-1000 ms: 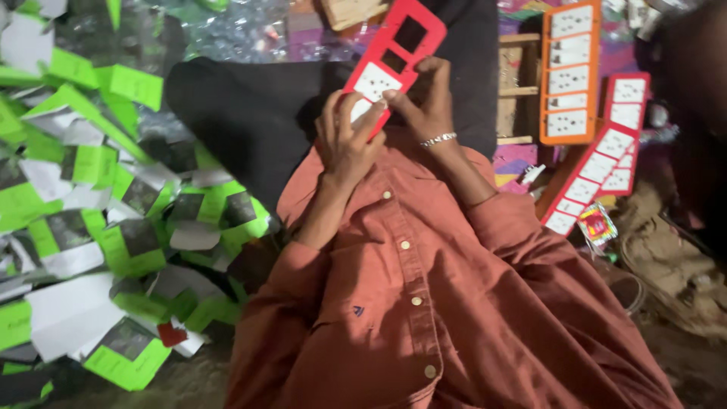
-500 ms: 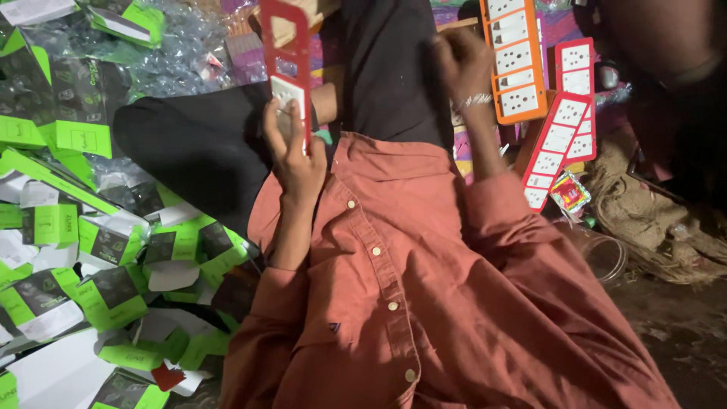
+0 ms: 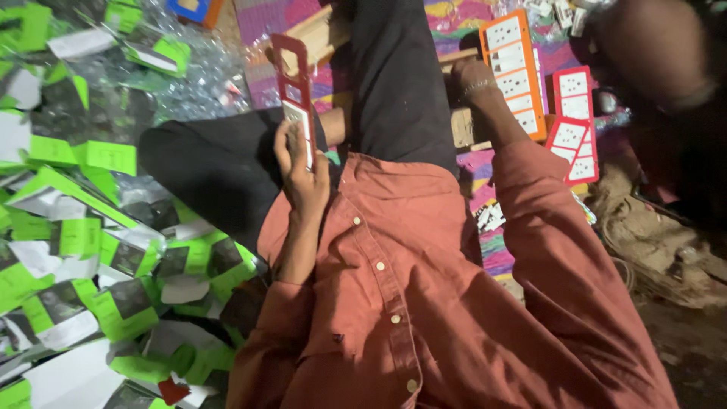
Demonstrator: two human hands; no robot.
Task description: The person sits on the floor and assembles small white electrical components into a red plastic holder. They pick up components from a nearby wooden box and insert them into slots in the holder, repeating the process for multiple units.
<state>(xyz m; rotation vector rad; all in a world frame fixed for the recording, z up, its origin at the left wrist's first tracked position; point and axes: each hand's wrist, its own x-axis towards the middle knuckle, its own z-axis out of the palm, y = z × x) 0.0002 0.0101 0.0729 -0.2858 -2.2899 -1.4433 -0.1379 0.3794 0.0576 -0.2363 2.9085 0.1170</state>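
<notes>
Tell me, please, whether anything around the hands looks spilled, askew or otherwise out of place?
Yes. Green and white card packets lie strewn in a loose heap on the left, overlapping at all angles, some bent. The left hand holds a red frame upright; the right hand reaches toward an orange frame lying askew beside red frames.

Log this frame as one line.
left hand: holds red switch frame upright | right hand: by orange frame, grip unclear

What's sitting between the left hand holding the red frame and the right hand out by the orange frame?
In the head view, a leg in black trousers runs between the left hand with its red frame and the right hand beside the orange frame.
</notes>
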